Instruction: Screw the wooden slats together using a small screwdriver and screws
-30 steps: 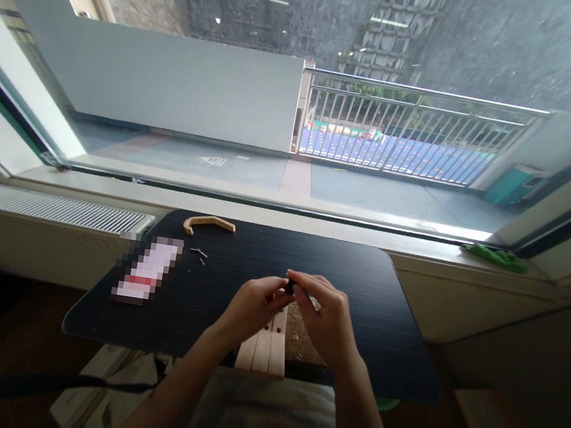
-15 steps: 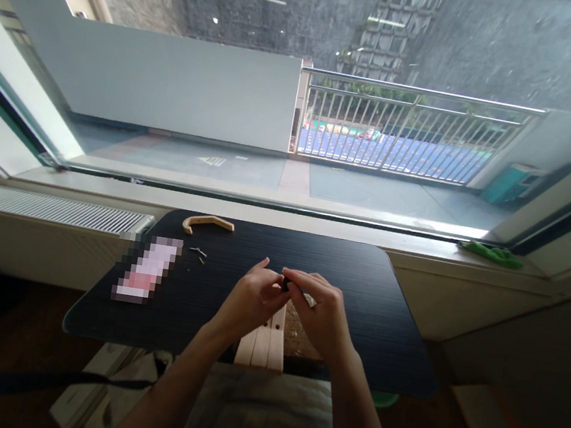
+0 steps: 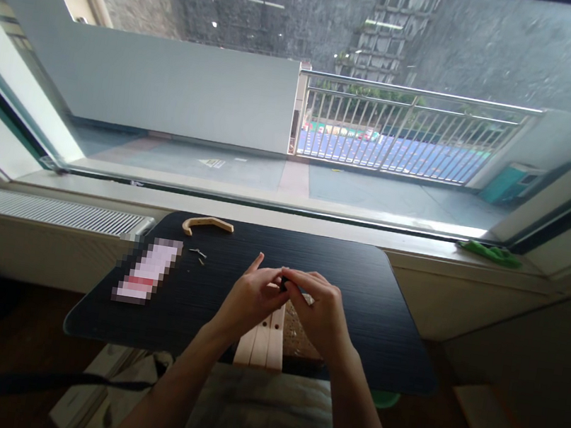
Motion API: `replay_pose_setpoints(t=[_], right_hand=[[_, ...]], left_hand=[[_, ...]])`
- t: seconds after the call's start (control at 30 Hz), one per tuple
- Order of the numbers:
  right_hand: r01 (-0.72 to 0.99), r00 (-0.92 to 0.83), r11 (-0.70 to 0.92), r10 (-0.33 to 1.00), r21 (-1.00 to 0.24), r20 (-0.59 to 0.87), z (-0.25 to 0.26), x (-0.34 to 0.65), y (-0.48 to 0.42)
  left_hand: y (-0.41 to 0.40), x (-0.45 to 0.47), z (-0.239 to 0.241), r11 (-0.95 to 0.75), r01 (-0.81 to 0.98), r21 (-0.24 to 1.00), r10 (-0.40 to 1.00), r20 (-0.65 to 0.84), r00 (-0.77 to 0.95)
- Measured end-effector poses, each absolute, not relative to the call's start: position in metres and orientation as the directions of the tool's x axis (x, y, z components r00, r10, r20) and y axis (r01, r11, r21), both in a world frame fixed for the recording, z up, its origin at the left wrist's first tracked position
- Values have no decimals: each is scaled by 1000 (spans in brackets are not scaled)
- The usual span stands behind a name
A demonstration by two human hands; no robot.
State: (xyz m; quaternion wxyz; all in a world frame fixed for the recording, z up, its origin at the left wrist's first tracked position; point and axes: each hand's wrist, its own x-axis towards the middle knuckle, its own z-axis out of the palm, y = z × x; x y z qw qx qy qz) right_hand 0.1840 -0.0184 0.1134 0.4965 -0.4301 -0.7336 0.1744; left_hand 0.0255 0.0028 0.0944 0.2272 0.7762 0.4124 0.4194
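Observation:
Both hands meet over the near middle of the dark table. A small black piece (image 3: 284, 284) shows between them; its kind is too small to tell. My right hand (image 3: 319, 305) pinches it, thumb and fingers together. Beside it, my left hand (image 3: 254, 299) is closed, one finger raised away at the left; what its curled fingers hold is hidden. Under the hands lie pale wooden strips (image 3: 260, 347), side by side, with dark round holes near their far end. A brown, glossy-looking block (image 3: 300, 334) is to the right of the strips, partly covered by my right hand.
A bent wooden piece (image 3: 209, 222) lies at the far left of the table (image 3: 373, 306). Small metal parts (image 3: 198, 253) and a blurred pink-white item (image 3: 151, 269) are nearer. A radiator (image 3: 76, 215) stands left, and a green cloth (image 3: 491, 254) lies on the windowsill.
The raised finger of my left hand now points up more steeply. Both hands stay together around the small black piece, with only slight shifts.

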Motion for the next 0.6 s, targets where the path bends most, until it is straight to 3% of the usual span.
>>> replay_pose_setpoints(t=[0.27, 0.6], right_hand=[[457, -127, 570, 802, -683, 584, 115, 184, -18], [482, -129, 569, 798, -666, 589, 113, 185, -17]], left_hand=[[0, 25, 99, -370, 333, 867, 904, 252, 346], [4, 20, 107, -480, 454, 751, 872, 349, 344]])
